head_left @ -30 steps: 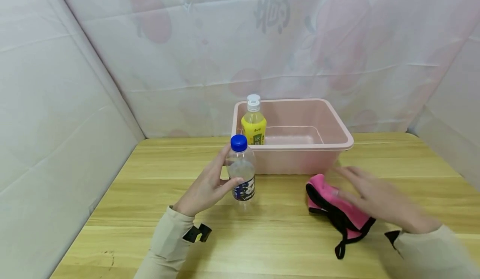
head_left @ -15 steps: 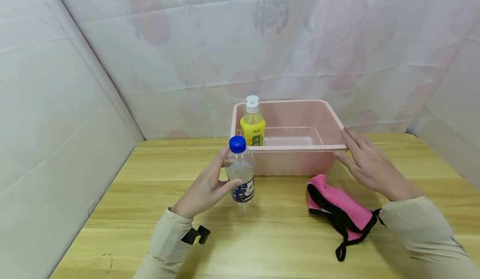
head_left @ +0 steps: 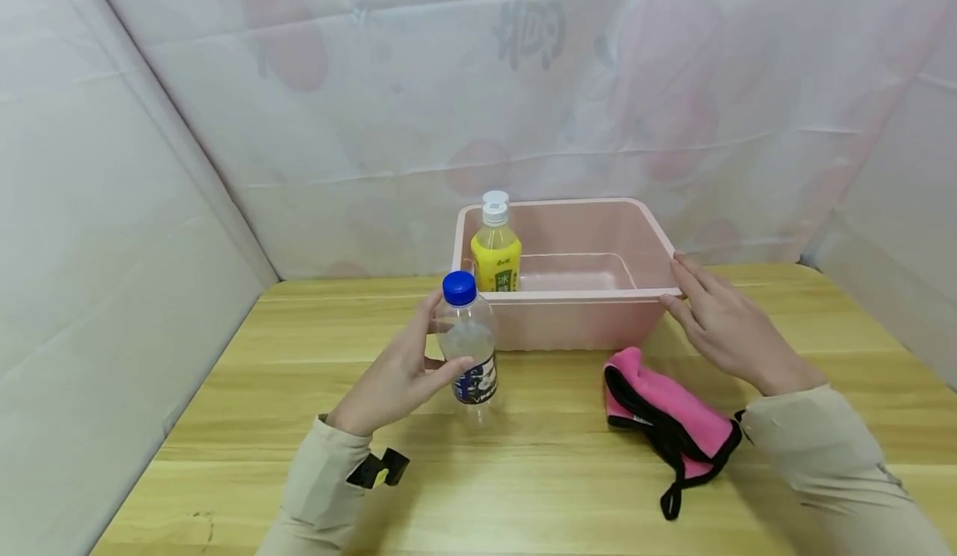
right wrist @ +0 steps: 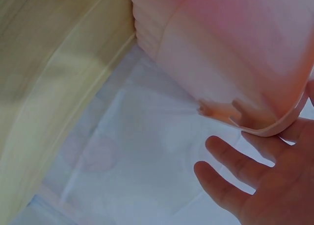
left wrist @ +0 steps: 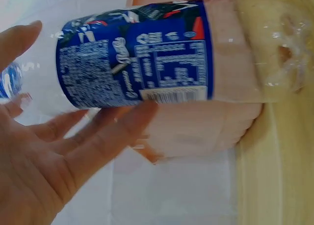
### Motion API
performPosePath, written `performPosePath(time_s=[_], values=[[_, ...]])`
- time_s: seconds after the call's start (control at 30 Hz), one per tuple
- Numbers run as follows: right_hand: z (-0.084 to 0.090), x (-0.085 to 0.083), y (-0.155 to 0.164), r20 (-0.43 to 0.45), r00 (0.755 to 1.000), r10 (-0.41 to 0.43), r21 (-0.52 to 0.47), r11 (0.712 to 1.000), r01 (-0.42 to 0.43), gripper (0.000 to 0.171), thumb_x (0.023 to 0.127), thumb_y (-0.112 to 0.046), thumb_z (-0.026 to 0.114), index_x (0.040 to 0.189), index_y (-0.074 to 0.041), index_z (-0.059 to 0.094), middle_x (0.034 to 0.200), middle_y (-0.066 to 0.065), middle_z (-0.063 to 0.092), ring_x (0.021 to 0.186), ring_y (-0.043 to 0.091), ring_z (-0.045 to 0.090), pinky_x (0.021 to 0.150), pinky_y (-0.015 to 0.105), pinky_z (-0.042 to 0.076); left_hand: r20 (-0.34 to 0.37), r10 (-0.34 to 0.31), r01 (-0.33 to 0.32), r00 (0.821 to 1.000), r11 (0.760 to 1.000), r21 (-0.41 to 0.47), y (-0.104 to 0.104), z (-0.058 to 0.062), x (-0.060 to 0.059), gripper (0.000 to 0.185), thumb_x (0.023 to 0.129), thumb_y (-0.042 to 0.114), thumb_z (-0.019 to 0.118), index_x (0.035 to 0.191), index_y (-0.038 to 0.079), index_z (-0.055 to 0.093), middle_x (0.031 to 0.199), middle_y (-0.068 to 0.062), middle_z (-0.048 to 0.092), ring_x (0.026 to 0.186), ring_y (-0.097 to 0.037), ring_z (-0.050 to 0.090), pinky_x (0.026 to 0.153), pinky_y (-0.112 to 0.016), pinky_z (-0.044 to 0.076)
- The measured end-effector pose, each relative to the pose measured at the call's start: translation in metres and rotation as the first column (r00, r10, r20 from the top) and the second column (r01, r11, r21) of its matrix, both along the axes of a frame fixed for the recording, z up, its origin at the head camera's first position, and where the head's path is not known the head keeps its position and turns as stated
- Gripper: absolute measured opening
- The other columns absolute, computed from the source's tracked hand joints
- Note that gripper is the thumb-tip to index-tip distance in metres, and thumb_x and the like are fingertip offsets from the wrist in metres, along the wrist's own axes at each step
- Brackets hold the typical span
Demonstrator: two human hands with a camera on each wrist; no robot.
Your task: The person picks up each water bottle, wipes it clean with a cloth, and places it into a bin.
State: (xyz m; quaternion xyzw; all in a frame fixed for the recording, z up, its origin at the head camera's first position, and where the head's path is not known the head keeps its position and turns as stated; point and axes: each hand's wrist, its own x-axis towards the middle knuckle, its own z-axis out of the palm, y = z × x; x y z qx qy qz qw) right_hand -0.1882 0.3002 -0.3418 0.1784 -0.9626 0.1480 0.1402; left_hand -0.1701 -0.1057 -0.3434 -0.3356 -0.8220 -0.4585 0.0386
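My left hand (head_left: pixel 443 336) grips a clear plastic bottle (head_left: pixel 468 348) with a blue cap, upright just above the wooden table. In the left wrist view the bottle's blue label (left wrist: pixel 137 53) fills the frame, with my fingers (left wrist: pixel 93 141) curled round it. My right hand (head_left: pixel 714 319) rests with straight, spread fingers against the right front corner of a pink plastic bin (head_left: pixel 583 294). The right wrist view shows those fingers (right wrist: pixel 235 161) just under the bin's rim (right wrist: pixel 260 129). A yellow-labelled bottle (head_left: pixel 495 253) with a white cap stands in the bin's left end.
A pink cloth with black trim (head_left: pixel 665 419) lies on the table (head_left: pixel 561 489) in front of the bin, beside my right forearm. White sheeting walls close in the table on the left, back and right.
My right hand left the pink cloth and moved up to the bin's right front corner. My left hand has kept hold of the clear bottle in about the same place.
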Motion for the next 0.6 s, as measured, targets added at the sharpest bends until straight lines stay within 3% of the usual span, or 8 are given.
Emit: performPosePath(time_s=[0.23,0.4,0.5,0.6], values=[[0.003,0.002,-0.002,0.053,0.998,-0.03,0.016,0.999,0.03,0.061,0.111,-0.031,0.04,0.154,0.011,0.027,0.157,0.034,0.027,0.137,0.057,0.031,0.104,0.074,0.032,-0.082,-0.022,0.023,0.996,1.0,0.014,0.002,0.009,-0.006,0.088,0.089,0.004,0.076,0.153,0.004,0.016,0.15,-0.022,0.043,0.135,-0.035,0.047,0.097,-0.046,0.056],[0.003,0.003,-0.003,0.05,0.998,-0.025,0.014,1.0,0.024,0.062,0.111,-0.032,0.041,0.154,0.011,0.027,0.157,0.034,0.027,0.138,0.056,0.032,0.104,0.073,0.033,-0.22,-0.019,0.012,0.975,0.999,-0.031,0.001,0.014,-0.01,0.106,0.082,0.002,0.082,0.155,0.01,0.006,0.141,-0.026,0.05,0.117,-0.036,0.061,0.081,-0.039,0.062],[0.002,0.002,-0.003,0.022,1.0,-0.014,0.014,1.0,0.014,0.062,0.111,-0.031,0.042,0.153,0.012,0.028,0.156,0.035,0.028,0.136,0.056,0.034,0.103,0.073,0.034,-0.295,-0.027,0.007,0.955,0.998,-0.069,0.0,0.017,-0.012,0.103,0.08,0.001,0.083,0.156,0.011,0.015,0.141,-0.025,0.05,0.112,-0.035,0.062,0.074,-0.034,0.063],[0.001,0.002,-0.004,-0.004,1.0,-0.003,0.017,1.0,0.003,0.06,0.111,-0.029,0.042,0.152,0.012,0.03,0.155,0.035,0.03,0.135,0.056,0.036,0.102,0.073,0.036,-0.318,-0.03,0.003,0.948,0.996,-0.085,-0.002,0.021,-0.012,0.094,0.079,0.001,0.083,0.153,0.01,0.027,0.142,-0.022,0.05,0.115,-0.033,0.06,0.073,-0.033,0.063]])
